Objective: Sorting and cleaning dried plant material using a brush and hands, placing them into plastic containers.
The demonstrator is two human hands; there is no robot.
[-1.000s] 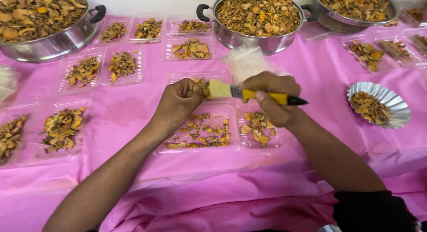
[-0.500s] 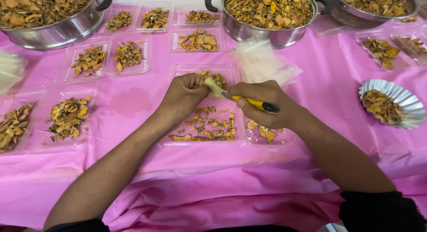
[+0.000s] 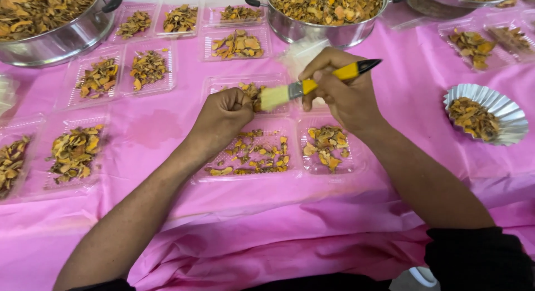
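Pink-draped surface (image 3: 167, 129) | right hand (image 3: 348, 93), fingers wrapped round a yellow-handled bristle brush (image 3: 312, 85), works at a piece pinched in the left hand (image 3: 223, 115) over a clear plastic tray (image 3: 248, 176) | many trays filled; steel pot (image 3: 326, 15) looks full.

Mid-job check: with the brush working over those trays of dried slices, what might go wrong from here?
1. The left hand pinches a small piece that the brush in the right hand sweeps; it may slip and drop.
2. Both hands hover over light clear trays; a forearm could nudge one and scatter slices.
3. Brushed dust may stain the pink tablecloth.
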